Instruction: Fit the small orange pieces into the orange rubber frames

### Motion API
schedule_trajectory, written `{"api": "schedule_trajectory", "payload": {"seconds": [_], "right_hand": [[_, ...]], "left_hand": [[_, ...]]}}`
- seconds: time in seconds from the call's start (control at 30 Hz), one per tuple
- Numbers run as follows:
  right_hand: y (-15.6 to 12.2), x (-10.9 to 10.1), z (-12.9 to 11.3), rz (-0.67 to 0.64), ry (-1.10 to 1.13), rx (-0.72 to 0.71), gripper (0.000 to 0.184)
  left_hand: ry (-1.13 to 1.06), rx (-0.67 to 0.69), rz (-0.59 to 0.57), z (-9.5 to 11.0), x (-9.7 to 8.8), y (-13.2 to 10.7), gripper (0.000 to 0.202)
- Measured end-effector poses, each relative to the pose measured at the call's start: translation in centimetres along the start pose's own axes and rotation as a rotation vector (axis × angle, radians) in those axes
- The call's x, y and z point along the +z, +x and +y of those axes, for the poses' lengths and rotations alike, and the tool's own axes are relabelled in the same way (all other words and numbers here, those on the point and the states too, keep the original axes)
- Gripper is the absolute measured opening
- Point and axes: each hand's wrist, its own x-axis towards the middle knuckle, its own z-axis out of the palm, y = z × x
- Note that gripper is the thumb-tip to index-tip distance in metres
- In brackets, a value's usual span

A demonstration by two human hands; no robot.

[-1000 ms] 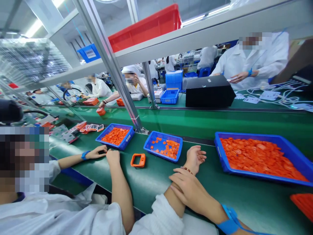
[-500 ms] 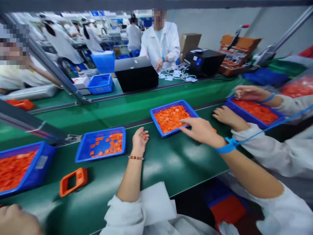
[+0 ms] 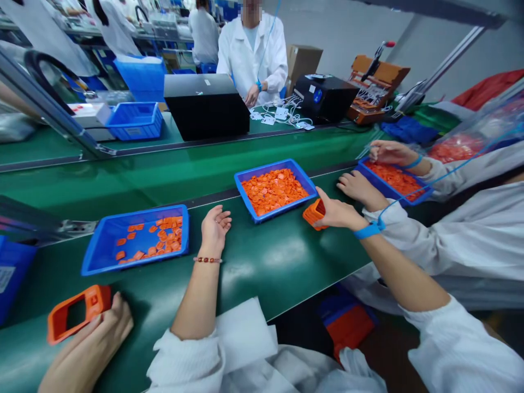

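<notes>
My left hand [image 3: 215, 226] rests palm up on the green belt [image 3: 278, 262], fingers loosely apart and holding nothing; a bead bracelet is on its wrist. It lies between a blue tray with a few orange parts [image 3: 106, 240] and a fuller blue tray of orange parts [image 3: 282, 209]. My right hand [image 3: 335, 214], with a blue strap on its wrist, grips a small orange case [image 3: 313, 212] on the belt at the fuller tray's right front corner.
A neighbour's hand [image 3: 98, 333] lies by an orange frame [image 3: 76, 314] at the near left. Another neighbour's hands [image 3: 360, 186] work at a blue tray [image 3: 370, 177] on the right. Across the belt stand a black box [image 3: 207, 106], a printer [image 3: 323, 95] and a person in a white coat [image 3: 254, 52].
The view swung to the right. My right hand left my left forearm, reached to the fuller tray and now grips an orange case beside it. My left hand stayed resting on the belt.
</notes>
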Motion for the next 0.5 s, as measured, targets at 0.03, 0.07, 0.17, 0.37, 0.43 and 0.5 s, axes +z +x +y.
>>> {"api": "schedule_trajectory", "payload": {"seconds": [0.03, 0.07, 0.17, 0.37, 0.43, 0.5], "right_hand": [[0.0, 0.4, -0.1, -0.036, 0.001, 0.005, 0.11], [0.1, 0.7, -0.1, -0.059, -0.001, 0.016, 0.111], [0.1, 1.0, -0.3, -0.068, -0.007, 0.051, 0.114], [0.4, 0.3, 0.1, -0.099, 0.041, 0.008, 0.122], [0.7, -0.6, 0.5, -0.086, 0.069, -0.011, 0.113], [1.1, -1.6, 0.9, 0.001, 0.063, 0.008, 0.099]], "left_hand": [[0.002, 0.002, 0.0, 0.0, 0.0, 0.0, 0.023], [0.004, 0.005, 0.001, 0.0, 0.0, 0.0, 0.023], [0.01, 0.009, 0.0, 0.0, 0.0, 0.0, 0.022], [0.009, 0.006, 0.001, 0.1, 0.1, 0.0, 0.021], [0.006, 0.004, 0.004, 0.1, 0.1, 0.0, 0.02], [0.003, 0.004, 0.006, 0.2, 0.1, 0.0, 0.02]]}}
